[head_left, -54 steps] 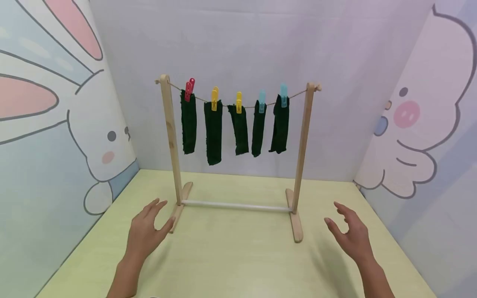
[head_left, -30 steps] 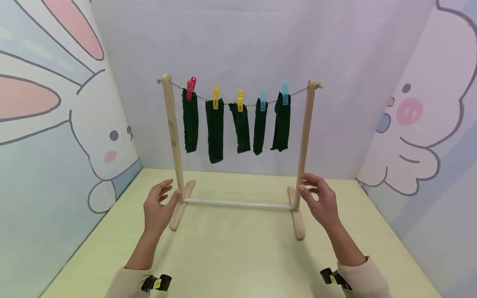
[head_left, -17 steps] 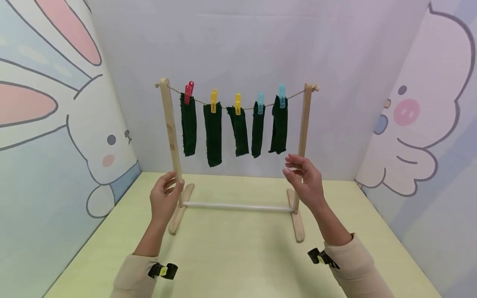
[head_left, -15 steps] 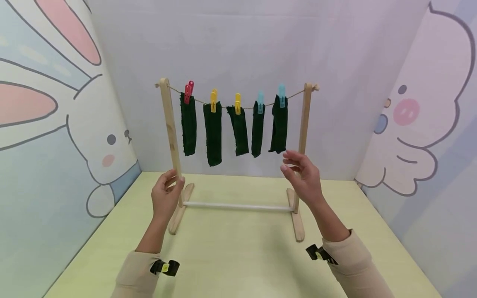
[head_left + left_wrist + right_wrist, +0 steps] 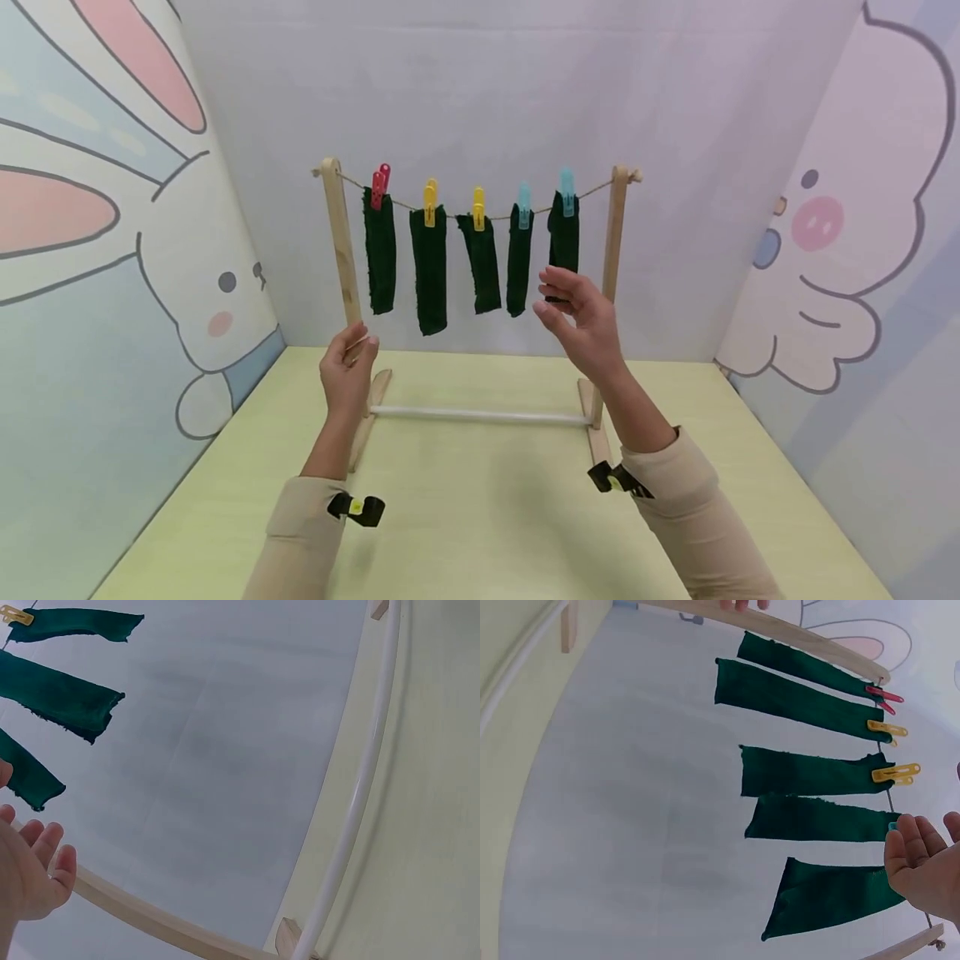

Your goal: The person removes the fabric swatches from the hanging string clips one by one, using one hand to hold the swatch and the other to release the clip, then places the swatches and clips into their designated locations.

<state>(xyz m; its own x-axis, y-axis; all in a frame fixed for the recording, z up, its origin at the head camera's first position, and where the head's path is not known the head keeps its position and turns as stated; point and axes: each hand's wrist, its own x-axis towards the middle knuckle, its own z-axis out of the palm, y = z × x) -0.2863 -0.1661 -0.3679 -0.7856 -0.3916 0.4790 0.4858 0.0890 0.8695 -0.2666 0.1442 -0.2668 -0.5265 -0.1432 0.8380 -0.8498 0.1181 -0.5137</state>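
Observation:
Several dark green cloth strips hang from a string, the leftmost strip [image 5: 381,258] under a red clothespin [image 5: 378,187]. Two middle strips have yellow clothespins [image 5: 430,204]; at the right, two light blue clothespins [image 5: 567,193] hold the others. My right hand [image 5: 592,333] is raised with bent, parted fingers and covers the bottom of the rightmost strip [image 5: 564,237] in the head view. My left hand [image 5: 347,375] overlaps the left wooden post [image 5: 342,242], fingers loosely bent and holding nothing. The left wrist view shows that hand [image 5: 34,866] below the strips' free ends.
The string runs between the left post and the right wooden post [image 5: 615,233]. A white rod [image 5: 480,414] joins their wooden feet low over the pale yellow table [image 5: 465,500]. Walls with cartoon animals stand at both sides, and a plain pale wall [image 5: 480,100] behind.
Both hands have moved forward and up from the table's sides. The left has come right to the left post; the right has moved left, past the right post to the rightmost strip. The strips hang as before.

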